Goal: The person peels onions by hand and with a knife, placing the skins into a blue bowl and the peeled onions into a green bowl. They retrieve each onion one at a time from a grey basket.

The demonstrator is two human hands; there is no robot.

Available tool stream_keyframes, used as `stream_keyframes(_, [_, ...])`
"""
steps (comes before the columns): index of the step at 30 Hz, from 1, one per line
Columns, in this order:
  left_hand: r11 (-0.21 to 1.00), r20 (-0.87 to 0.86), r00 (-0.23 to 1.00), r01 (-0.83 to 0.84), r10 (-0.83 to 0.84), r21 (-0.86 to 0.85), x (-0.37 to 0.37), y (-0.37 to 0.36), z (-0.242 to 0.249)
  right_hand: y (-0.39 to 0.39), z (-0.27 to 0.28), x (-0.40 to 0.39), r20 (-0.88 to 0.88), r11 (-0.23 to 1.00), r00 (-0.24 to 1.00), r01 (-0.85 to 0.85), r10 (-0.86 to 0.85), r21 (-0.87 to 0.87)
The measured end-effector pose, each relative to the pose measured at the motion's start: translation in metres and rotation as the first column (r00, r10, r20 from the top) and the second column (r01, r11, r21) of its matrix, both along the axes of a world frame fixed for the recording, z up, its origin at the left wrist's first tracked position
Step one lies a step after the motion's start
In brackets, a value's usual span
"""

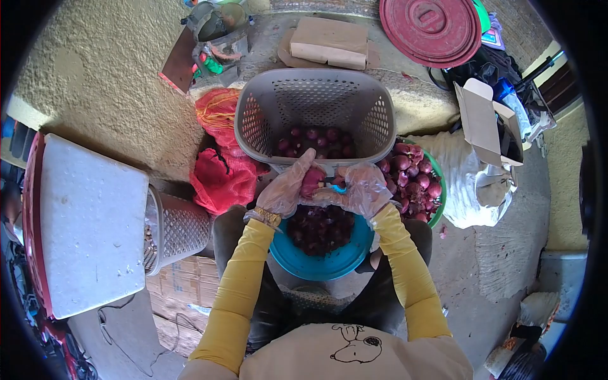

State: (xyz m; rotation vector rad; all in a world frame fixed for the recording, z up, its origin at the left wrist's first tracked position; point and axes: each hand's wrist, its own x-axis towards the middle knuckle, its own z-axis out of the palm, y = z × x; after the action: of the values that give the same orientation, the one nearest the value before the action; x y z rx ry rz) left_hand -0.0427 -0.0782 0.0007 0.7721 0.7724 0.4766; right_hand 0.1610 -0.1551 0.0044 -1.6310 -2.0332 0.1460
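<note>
A blue basin holds a dark red heap; just past it the left hand curls round a red onion, the right hand (both are gloved) closes on a blue object; beyond stands a grey basket of more onions

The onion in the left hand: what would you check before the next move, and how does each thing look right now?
1. Onion held by the left hand: ok.
2. Thin clear gloves on both hands, including the right hand: ok.
3. Right fingers clear of any blade: cannot tell; only part of a blue item shows there.
4. Teal basin below the hands: ok.
5. Grey basket has room above its onions: ok.
</note>
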Motion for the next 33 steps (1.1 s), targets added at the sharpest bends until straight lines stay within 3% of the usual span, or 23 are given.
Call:
stream_keyframes(4, [0.998,0.001,1.0,-0.005,0.005,0.064,0.002,-0.001,-0.005,-0.001,0.012,-0.007,0.019,0.997,0.999,0.027,-0.026,-0.074])
stream_keyframes(6, [0.978,-0.027,1.0,-0.008,0.014,0.207,0.002,-0.003,-0.001,-0.002,0.016,-0.008,-0.006,0.998,1.0,0.015,-0.016,-0.061])
stream_keyframes(10, [0.991,-0.075,0.997,0.011,-0.001,0.132,0.0,-0.003,0.005,-0.001,0.008,-0.009,0.009,0.998,1.0,0.026,-0.026,-0.052])
stream_keyframes(13, [0.973,-0.076,0.997,0.013,0.004,0.23,0.0,-0.001,-0.004,-0.001,0.018,-0.008,0.031,0.997,0.999,0.014,-0.012,-0.082])
stream_keyframes(15, [0.975,-0.083,0.996,0.043,-0.025,0.218,0.0,-0.001,-0.002,-0.001,0.026,-0.009,0.023,0.94,1.0,0.016,-0.008,-0.342])
stream_keyframes(18, [0.947,-0.141,0.989,0.093,-0.051,0.307,-0.001,-0.003,0.008,0.0,0.017,-0.006,0.043,0.954,0.999,0.004,0.01,-0.3])
stream_keyframes(21, [0.949,-0.237,0.965,0.176,-0.114,0.26,-0.003,-0.003,0.021,-0.002,0.019,-0.006,-0.01,0.96,1.0,-0.02,0.018,-0.28])
stream_keyframes(22, [0.949,-0.236,0.965,0.177,-0.115,0.26,-0.003,-0.003,0.021,-0.002,0.017,-0.006,-0.01,0.96,1.0,-0.019,0.017,-0.281])
stream_keyframes(24, [0.966,-0.167,0.974,0.186,-0.156,0.179,-0.003,-0.004,0.02,-0.002,0.01,-0.006,-0.031,0.992,0.998,-0.051,0.048,-0.116])
stream_keyframes(27, [0.953,-0.178,0.966,0.223,-0.188,0.203,-0.003,-0.004,0.023,0.0,0.002,-0.005,-0.043,0.996,0.997,-0.065,0.063,-0.057])
stream_keyframes(33, [0.974,-0.156,0.977,0.166,-0.142,0.153,-0.002,-0.005,0.02,-0.003,0.009,-0.008,-0.068,0.994,0.995,-0.078,0.073,-0.079])
